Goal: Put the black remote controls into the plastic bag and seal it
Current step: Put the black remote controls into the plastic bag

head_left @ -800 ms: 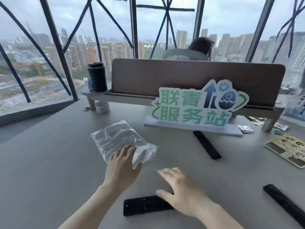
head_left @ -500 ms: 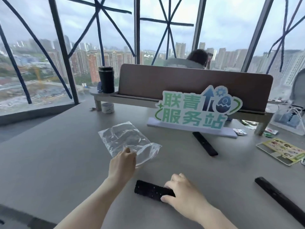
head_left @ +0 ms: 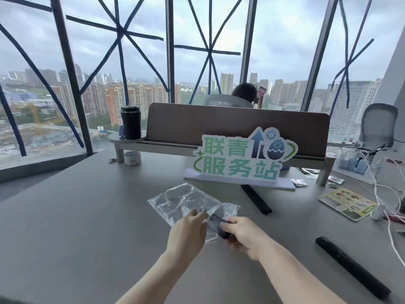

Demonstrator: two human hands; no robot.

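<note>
A clear plastic bag (head_left: 184, 200) lies crumpled on the grey table (head_left: 76, 216). My left hand (head_left: 188, 231) pinches the bag's near edge at its mouth. My right hand (head_left: 243, 233) grips a black remote control (head_left: 215, 222) whose far end pokes into the bag's opening. A second black remote (head_left: 256, 199) lies just in front of the sign. A third black remote (head_left: 351, 263) lies at the table's right, pointing toward the near right corner.
A green and white sign (head_left: 243, 159) stands behind the bag on a white base. Behind it is a brown divider on a shelf with a black tumbler (head_left: 130, 122). White cables (head_left: 385, 194), a printed card (head_left: 348, 202) and small packets lie at the right. A person sits beyond the divider.
My right hand lifted the near remote off the table and brought it up to the bag's mouth. My left hand shifted from pressing on the bag to pinching its edge.
</note>
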